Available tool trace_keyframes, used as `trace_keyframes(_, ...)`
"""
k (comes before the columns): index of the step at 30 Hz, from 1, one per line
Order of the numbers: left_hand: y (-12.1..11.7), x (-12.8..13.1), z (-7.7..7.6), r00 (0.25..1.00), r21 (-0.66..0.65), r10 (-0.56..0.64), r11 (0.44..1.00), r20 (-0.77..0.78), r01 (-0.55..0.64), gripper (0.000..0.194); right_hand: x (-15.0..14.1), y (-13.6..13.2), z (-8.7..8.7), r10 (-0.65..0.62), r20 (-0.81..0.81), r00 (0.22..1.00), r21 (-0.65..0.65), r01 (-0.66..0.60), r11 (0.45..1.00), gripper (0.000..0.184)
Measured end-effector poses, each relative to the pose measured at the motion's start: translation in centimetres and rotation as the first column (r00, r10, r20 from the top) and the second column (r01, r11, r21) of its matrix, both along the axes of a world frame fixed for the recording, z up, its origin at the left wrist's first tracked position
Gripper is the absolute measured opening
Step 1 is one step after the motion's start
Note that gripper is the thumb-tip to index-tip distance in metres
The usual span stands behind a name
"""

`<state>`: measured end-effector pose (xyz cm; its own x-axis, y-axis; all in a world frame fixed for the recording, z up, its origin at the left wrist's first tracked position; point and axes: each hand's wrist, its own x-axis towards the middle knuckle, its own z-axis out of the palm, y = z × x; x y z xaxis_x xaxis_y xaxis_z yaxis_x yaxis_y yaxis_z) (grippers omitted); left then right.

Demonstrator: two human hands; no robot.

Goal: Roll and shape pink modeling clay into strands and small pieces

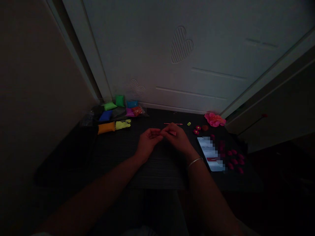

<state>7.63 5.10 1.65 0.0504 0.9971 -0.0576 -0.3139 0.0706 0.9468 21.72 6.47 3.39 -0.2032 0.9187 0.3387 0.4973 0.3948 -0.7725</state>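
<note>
Over the middle of the dark table, the fingertips of my left hand [149, 143] and my right hand [177, 137] meet in a pinch. Whatever lies between them is too small and dim to make out. A small pink piece [173, 133] shows beside the curled fingers of my right hand; I cannot tell if it is held. Just behind that hand lies a thin pink stick tool [178, 124]. To its right are a small yellow-green lump [189, 124], small magenta flower shapes with pale centres [198, 127] and a brown lump [205, 127].
Packets of coloured clay sit at the back left, among them an orange packet [106, 127] and an opened yellow one [122, 125]. A lit phone [210, 154] lies right of my hands, beside several magenta pieces [234, 161]. A pink ruffled flower [215, 119] stands near the white panel [152, 49].
</note>
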Motion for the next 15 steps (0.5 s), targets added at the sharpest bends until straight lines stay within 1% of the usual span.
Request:
trace_keyframes(3,0.09,0.00,-0.09,0.999,-0.012,-0.010,1.000,0.036,0.010,0.030,0.01,-0.03,0.12,-0.020,-0.029,0.999,0.042,0.021,0.999,0.015)
trace_keyframes(6,0.16,-0.02,-0.01,0.990,-0.041,-0.018,0.999,0.138,0.024,0.034,0.03,-0.03,0.38,-0.089,-0.104,0.991,0.078,0.097,0.992,0.016)
trace_keyframes(8,0.16,-0.03,0.14,0.977,-0.059,-0.019,0.998,0.210,0.032,0.036,0.01,-0.05,0.52,-0.121,-0.121,0.985,0.085,0.131,0.988,0.014)
trace_keyframes(10,0.14,-0.04,0.29,0.965,-0.077,-0.013,0.996,0.261,0.034,0.035,-0.05,-0.10,0.57,-0.115,-0.121,0.986,0.084,0.126,0.989,0.013)
trace_keyframes(13,0.13,-0.02,0.36,0.954,-0.095,-0.013,0.995,0.298,0.043,0.029,-0.20,-0.26,0.49,-0.060,-0.135,0.989,0.093,0.073,0.993,0.009)
trace_keyframes(15,0.12,-0.01,0.35,0.948,-0.091,-0.028,0.994,0.317,0.059,0.025,-0.31,-0.42,0.41,-0.023,-0.139,0.990,0.124,0.040,0.992,0.010)
